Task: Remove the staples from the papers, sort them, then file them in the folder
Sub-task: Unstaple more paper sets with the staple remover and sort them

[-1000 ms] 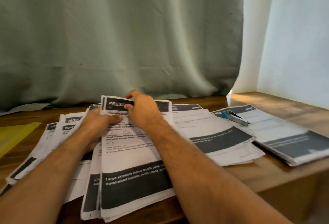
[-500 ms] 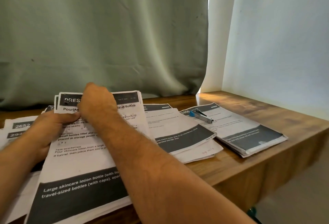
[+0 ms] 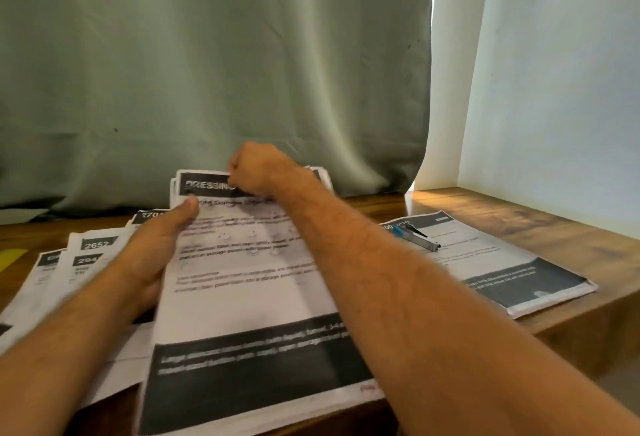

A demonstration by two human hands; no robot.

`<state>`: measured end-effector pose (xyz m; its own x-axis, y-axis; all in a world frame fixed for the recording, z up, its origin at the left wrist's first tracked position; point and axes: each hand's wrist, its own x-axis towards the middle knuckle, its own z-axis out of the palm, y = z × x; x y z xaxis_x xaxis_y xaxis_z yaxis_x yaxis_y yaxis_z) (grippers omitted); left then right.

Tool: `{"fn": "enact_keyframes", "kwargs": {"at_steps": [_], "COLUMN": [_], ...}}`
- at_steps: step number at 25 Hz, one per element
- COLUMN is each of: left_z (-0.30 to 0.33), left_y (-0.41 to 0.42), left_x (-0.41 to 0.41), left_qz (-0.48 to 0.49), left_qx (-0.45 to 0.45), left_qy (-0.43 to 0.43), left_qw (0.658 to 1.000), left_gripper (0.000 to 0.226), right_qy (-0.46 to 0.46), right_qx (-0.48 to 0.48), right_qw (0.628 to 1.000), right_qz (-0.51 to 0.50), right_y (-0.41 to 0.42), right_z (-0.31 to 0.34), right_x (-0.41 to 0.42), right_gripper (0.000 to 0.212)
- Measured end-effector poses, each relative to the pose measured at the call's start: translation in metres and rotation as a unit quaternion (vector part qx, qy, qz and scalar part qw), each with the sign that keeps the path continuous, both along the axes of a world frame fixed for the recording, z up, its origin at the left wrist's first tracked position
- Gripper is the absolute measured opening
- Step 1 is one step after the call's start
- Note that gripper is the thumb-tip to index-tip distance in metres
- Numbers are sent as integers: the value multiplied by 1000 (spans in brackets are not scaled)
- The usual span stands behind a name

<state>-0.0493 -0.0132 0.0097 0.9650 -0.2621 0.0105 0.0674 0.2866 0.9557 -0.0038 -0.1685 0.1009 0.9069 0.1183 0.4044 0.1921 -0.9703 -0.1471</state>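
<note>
Since half a second ago the view has swung back left and the right hand [image 3: 258,172] has shifted to the top edge of the stapled packet [image 3: 242,279], now clenched over its dark "DRESSING" header as if working at a staple; whether it pinches one I cannot tell. Its partner, the left hand [image 3: 157,252], grips the packet's left margin, thumb pressed on the page beneath the header. This packet lies near the front edge of the bench [image 3: 540,224], atop fanned papers [image 3: 86,255] labelled "2652" and "294…", spread toward the left edge. A blue-handled staple remover [image 3: 414,235] rests unused on another stack [image 3: 502,262] headed "KITCHEN", toward the right edge. At the far left edge peeks a yellow folder [image 3: 10,258]. Judging by this, unstapling is underway, with sorting and filing all left.
</note>
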Motion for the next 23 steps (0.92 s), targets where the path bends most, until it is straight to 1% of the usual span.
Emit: {"fn": "enact_keyframes", "kwargs": {"at_steps": [1, 2, 3, 4, 5, 6, 8, 11, 13, 14, 15, 17, 18, 19, 21, 23], "left_z": [-2, -5, -8, -10, -13, -14, -6, 12, 8, 1, -9, -26, -29, -31, -32, -34], "left_y": [-6, -12, -17, -21, -24, -28, -38, -58, -78, -89, -99, -112, -114, -114, -113, -111], "left_x": [-1, 1, 0, 1, 3, 6, 13, 29, 36, 36, 34, 29, 28, 29, 31, 38], "left_qz": [2, 25, 50, 66, 81, 94, 110, 118, 132, 147, 165, 200, 211, 218, 210, 202], "left_qx": [13, 51, 97, 145, 190, 220, 231, 216, 251, 292, 346, 440, 465, 481, 495, 486], "left_qy": [-31, -59, -76, -85, -97, -109, -131, -117, -102, -116, -139, -201, -226, -241, -246, -234], "left_qw": [999, 997, 991, 984, 974, 965, 958, 962, 954, 938, 913, 852, 829, 814, 807, 817], "left_gripper": [48, 60, 64, 58, 46, 33, 16, 9, 7, 6, 4, 15, 20, 23, 29, 33], "right_qy": [-15, -30, -48, -63, -77, -93, -117, -139, -172, -190, -202, -198, -188, -175, -170, -181], "right_qx": [-33, -72, -101, -109, -104, -91, -35, 75, 144, 168, 181, 202, 216, 227, 234, 235], "right_qw": [999, 997, 994, 992, 991, 990, 991, 985, 973, 966, 961, 958, 957, 957, 956, 954], "right_qz": [-6, -13, -20, -28, -37, -48, -63, -64, -56, -56, -58, -53, -45, -40, -42, -44], "right_y": [-11, -24, -39, -54, -70, -86, -114, -140, -149, -152, -155, -160, -162, -162, -162, -158], "right_z": [8, 17, 26, 34, 40, 44, 40, 9, -18, -32, -46, -69, -75, -78, -76, -74], "right_x": [-4, -9, -14, -20, -27, -31, -38, -39, -36, -34, -33, -29, -27, -25, -25, -23], "right_gripper": [29, 30, 30, 29, 27, 25, 21, 20, 17, 16, 17, 15, 14, 15, 18, 17]}}
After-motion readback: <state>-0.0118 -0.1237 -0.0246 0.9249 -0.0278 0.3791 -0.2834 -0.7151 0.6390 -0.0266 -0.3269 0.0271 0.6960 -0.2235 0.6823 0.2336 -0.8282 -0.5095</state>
